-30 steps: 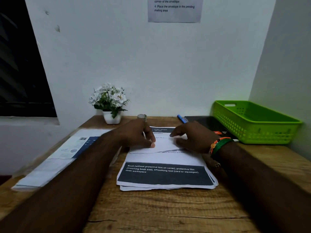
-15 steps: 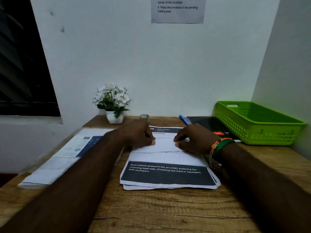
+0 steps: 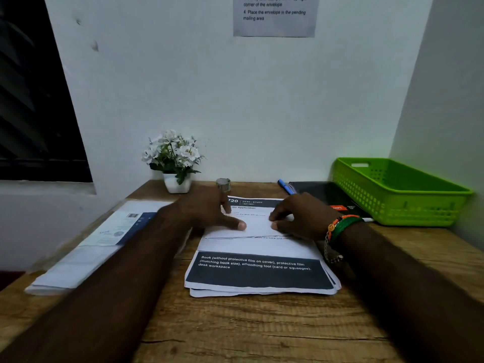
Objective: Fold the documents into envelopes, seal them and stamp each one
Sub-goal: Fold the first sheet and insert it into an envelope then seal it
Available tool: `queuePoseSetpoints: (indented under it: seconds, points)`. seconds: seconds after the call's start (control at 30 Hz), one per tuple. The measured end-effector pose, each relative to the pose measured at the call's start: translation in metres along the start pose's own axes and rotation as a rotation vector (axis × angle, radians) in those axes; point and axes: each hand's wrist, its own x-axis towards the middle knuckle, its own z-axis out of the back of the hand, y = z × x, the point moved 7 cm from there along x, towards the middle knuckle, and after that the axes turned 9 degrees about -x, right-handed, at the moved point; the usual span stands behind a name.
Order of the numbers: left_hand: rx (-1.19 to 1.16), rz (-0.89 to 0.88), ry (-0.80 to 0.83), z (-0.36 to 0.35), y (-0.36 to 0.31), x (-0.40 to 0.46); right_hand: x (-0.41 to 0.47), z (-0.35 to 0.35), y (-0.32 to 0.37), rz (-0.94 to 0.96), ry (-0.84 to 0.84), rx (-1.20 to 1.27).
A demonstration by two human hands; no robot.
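Pressing on the top sheet (image 3: 251,226) of the document stack (image 3: 259,273), my left hand (image 3: 209,213) and my right hand (image 3: 301,216) both rest on the paper in front of me, thumbs flat near the fold line, and neither hand grips anything; the left fingers look rather straight, the right ones are bent over the page but I see nothing held inside them. The main risk, I think, is that the fold goes crooked: the sheets below are already fanned at the near right corner, so a push on the crease may drag the top sheet sideways or catch a second sheet with it. A folded paper that is too wide would then not enter an envelope. The envelopes (image 3: 86,247), as I take them, lie outward from my left forearm on the counter (image 3: 235,331), and my left arm covers part of them and is blurred, so I cannot count them. Beyond the left hand a small metallic object (image 3: 223,184) stands, too small to name. Beyond the right hand I see a blue pen (image 3: 286,186) and a dark booklet (image 3: 327,197), and the green basket (image 3: 398,205) further to the right. I cannot find any stamps, and the wall notice (image 3: 275,15) is cut off at the top.
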Motion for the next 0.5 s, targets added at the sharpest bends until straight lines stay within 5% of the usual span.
queuePoseSetpoints:
  seconds: [0.5]
  points:
    - [-0.145,-0.106,-0.021,-0.0055,-0.0069,0.0069,-0.0040,0.0068,0.0027,-0.008,-0.167,0.186]
